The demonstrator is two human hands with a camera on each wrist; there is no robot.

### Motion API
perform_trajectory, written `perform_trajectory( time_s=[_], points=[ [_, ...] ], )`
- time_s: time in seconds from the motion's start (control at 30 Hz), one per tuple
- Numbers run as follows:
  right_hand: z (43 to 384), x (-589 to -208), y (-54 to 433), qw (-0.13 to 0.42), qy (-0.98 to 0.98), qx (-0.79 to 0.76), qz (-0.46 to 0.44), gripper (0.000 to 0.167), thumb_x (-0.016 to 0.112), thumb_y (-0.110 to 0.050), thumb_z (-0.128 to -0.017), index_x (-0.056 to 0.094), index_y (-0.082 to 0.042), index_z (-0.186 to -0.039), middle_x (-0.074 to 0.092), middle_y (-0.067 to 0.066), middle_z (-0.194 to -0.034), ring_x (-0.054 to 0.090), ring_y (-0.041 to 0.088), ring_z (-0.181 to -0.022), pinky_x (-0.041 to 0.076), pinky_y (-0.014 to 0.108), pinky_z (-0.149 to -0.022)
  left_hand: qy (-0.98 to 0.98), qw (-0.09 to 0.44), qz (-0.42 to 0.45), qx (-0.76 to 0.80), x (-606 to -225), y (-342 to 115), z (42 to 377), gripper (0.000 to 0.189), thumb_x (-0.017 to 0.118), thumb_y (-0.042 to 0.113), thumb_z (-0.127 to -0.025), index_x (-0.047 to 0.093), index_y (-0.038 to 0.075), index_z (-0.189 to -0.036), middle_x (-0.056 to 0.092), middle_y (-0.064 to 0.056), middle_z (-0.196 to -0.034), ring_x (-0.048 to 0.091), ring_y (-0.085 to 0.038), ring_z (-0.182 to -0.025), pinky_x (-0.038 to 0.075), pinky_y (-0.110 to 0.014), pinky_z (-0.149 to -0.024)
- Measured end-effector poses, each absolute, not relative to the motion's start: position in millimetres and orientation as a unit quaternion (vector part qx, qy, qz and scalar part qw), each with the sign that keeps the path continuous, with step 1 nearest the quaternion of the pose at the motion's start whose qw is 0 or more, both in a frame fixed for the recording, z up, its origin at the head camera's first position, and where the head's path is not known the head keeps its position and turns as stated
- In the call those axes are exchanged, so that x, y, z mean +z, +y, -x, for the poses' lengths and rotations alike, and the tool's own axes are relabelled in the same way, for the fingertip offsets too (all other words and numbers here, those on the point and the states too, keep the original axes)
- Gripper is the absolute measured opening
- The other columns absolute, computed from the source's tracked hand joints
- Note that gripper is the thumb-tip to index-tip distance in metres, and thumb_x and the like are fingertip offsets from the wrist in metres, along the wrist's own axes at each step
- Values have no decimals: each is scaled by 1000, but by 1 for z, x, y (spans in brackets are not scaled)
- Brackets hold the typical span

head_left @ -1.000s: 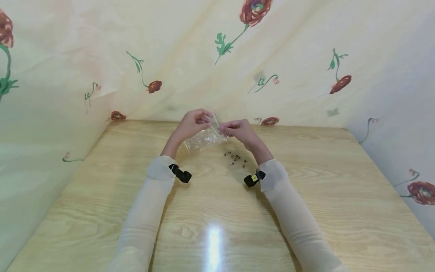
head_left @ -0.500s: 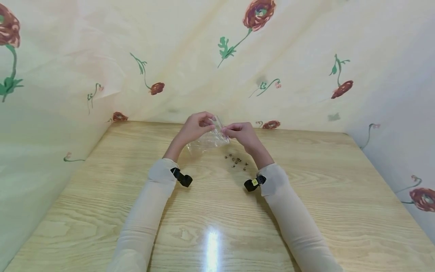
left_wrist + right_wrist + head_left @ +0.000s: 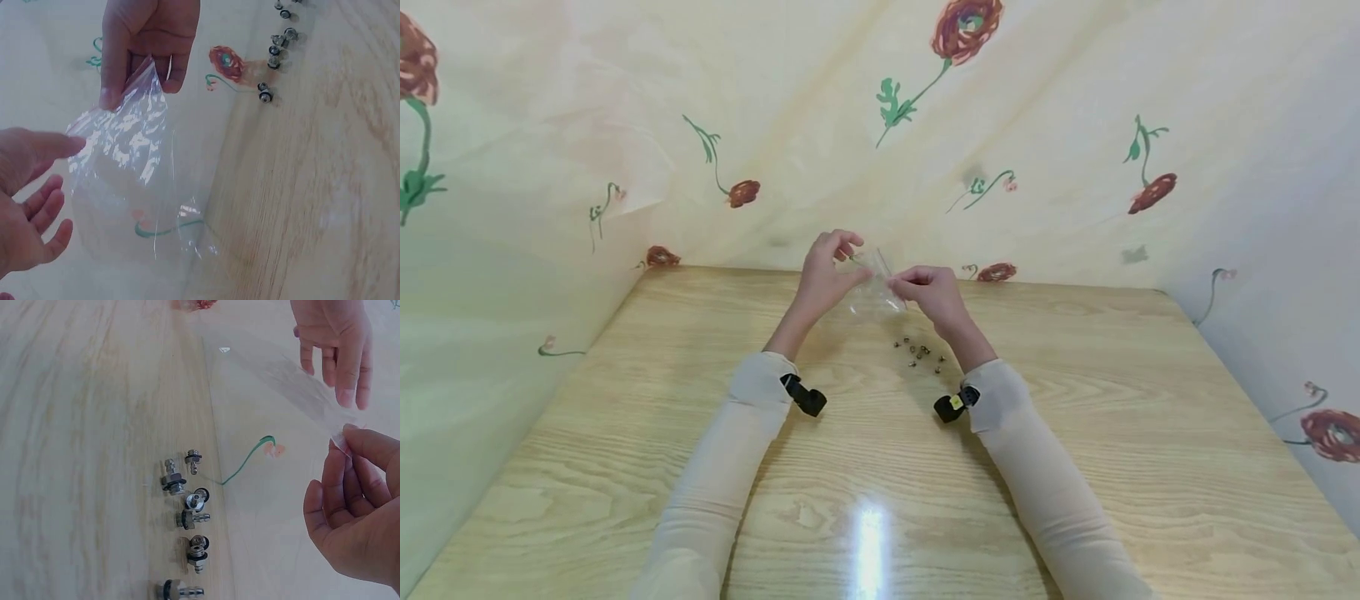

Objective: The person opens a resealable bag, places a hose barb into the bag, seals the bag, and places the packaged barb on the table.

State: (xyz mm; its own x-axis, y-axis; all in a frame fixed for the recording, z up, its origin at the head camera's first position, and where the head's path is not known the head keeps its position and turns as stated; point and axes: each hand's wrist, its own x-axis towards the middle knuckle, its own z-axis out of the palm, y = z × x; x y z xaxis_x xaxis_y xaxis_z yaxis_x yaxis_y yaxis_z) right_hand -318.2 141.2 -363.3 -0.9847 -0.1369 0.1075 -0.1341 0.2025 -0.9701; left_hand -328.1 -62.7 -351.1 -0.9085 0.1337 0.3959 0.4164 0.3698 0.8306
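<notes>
A clear plastic zip bag [image 3: 877, 293] hangs above the far part of the table. My right hand [image 3: 934, 295] pinches its top corner between thumb and fingers, as the right wrist view shows closely. On the other side is my left hand [image 3: 822, 282], its thumb [image 3: 67, 146] touching the bag's edge and its fingers spread apart from the thumb. No contents show inside the bag [image 3: 125, 156]. Several small metal barbed fittings [image 3: 195, 500] with black rings lie on the table, below and in front of my right hand.
The pale wood-grain table [image 3: 880, 442] reaches back to a cream cloth [image 3: 820, 125] printed with red flowers, which also hangs at both sides. Black wrist cameras are strapped to both sleeves. A bright light reflection [image 3: 870, 550] shows on the table's near part.
The left fingers have lifted and spread away from the thumb. The bag's lower part has swung right, out from under the left hand. The right hand keeps its pinch; the fittings have not moved.
</notes>
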Motion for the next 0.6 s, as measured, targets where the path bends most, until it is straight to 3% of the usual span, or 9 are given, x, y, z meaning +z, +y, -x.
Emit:
perform_trajectory(
  time_s=[0.1,0.2,0.4,0.6],
  points=[
    [318,-365,140,-6,774,-627,86,26,73,-18,-95,75,5,-105,71,-10,-81,64,9,-81,54,40,-88,-822,134,152,-533,-351,-61,325,27,77,12,-89,68,0,-112,67,-17,-104,62,-30,-95,50,-35,-86],
    [318,-365,139,-7,769,-633,90,27,71,-18,-96,74,6,-110,71,-8,-83,65,8,-80,55,32,-81,-824,100,157,-535,-351,-60,323,19,73,12,-93,71,0,-107,74,-17,-100,69,-28,-89,56,-37,-84],
    [317,-365,137,8,758,-644,105,28,68,-14,-98,73,7,-115,73,-5,-84,67,10,-74,57,25,-71,-797,22,159,-582,-353,-56,321,23,71,14,-96,71,-3,-111,75,-24,-104,75,-33,-90,58,-51,-87],
    [317,-366,138,20,757,-641,128,26,70,-13,-96,73,7,-112,75,-4,-85,68,15,-76,60,30,-71,-773,1,156,-615,-351,-54,319,26,70,13,-96,70,-6,-113,74,-26,-103,76,-28,-87,60,-45,-85]
  ],
)
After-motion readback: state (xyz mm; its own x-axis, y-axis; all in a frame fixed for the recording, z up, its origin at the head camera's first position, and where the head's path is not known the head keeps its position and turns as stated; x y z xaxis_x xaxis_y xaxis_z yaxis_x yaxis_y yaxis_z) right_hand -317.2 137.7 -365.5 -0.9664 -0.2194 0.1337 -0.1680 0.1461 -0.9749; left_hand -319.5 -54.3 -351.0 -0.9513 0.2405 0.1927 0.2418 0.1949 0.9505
